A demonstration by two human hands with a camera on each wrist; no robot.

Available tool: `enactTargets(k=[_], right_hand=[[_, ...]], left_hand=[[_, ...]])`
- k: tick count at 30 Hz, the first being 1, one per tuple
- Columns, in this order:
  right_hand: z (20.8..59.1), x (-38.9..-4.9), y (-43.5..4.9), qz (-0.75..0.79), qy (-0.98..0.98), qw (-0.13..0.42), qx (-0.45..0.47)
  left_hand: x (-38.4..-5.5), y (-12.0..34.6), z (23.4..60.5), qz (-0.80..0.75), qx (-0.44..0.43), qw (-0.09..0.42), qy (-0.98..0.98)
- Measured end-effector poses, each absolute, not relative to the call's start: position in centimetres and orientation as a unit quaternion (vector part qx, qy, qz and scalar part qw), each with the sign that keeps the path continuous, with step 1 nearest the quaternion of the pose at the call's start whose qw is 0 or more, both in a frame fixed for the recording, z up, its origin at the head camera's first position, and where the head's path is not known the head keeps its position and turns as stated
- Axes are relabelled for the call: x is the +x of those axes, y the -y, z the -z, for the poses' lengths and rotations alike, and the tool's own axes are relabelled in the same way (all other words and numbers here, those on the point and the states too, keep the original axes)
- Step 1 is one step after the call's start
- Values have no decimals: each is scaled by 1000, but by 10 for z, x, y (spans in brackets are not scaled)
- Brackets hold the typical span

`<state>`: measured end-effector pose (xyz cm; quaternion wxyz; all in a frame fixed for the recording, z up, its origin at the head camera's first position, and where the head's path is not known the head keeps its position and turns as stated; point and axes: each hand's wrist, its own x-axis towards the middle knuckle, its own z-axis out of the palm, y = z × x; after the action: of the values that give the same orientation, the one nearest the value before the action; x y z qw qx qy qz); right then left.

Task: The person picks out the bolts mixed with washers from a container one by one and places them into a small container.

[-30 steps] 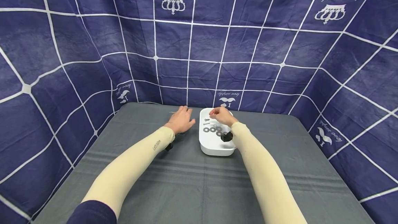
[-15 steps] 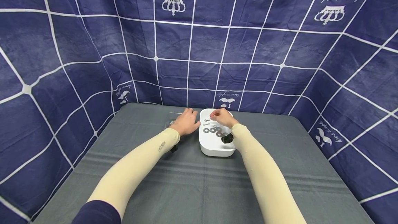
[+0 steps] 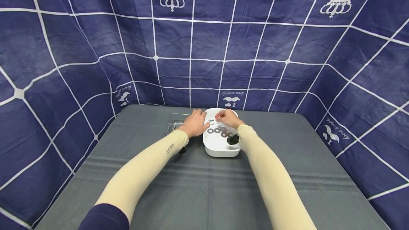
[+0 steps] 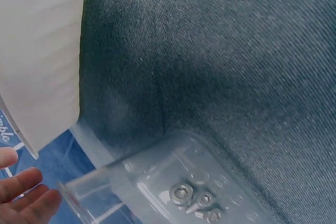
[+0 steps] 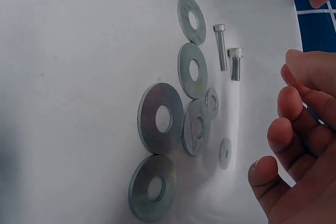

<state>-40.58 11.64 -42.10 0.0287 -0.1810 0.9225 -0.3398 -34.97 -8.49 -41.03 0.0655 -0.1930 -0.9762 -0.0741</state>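
My right hand [image 3: 228, 118] is over the far part of a white tray [image 3: 221, 153]. Its fingers [image 5: 281, 132] are curled in, thumb and fingertips close together; I cannot tell whether they pinch something small. In the right wrist view, several flat washers [image 5: 148, 124] of different sizes lie on the tray floor. Near them are a long socket-head screw [image 5: 221, 48] and a shorter socket-head screw [image 5: 235, 66]. My left hand [image 3: 195, 123] is at the tray's left rim, fingers relaxed and apart. Below it is a clear plastic box [image 4: 152, 182] holding a few socket-head screws [image 4: 181, 193].
Grey cloth [image 3: 198, 187] covers the table. The clear box stands just left of the tray, partly hidden by the left hand in the head view. A blue curtain [image 3: 211, 38] with white lines rises behind the table and along both sides.
My left hand has moved right, from beside the tray up to its left rim, uncovering more of the clear box. My right hand has stayed nearly in place. The head view has shifted slightly.
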Motion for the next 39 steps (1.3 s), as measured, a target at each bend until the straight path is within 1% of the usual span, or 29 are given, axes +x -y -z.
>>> enactTargets(k=[9, 13, 16, 22, 29, 34, 39], right_hand=[[422, -405, -117, 339, -925, 25, -171], [423, -404, -115, 341, -923, 36, -176], [425, -403, -115, 344, -921, 42, -177], [427, -403, -116, 347, -921, 36, -173], [433, -404, -114, 361, -918, 54, -155], [436, -406, -113, 361, -919, 56, -146], [439, -407, -111, 375, -916, 86, -117]], left_hand=[[-351, 77, 415, 75, -184, 47, 979], [-350, 75, 418, 77, -181, 40, 980], [-349, 74, 420, 74, -178, 42, 980], [-351, 72, 424, 76, -175, 54, 980], [-353, 72, 427, 75, -166, 58, 982], [-352, 71, 428, 75, -164, 58, 982], [-351, 70, 428, 74, -161, 59, 982]])
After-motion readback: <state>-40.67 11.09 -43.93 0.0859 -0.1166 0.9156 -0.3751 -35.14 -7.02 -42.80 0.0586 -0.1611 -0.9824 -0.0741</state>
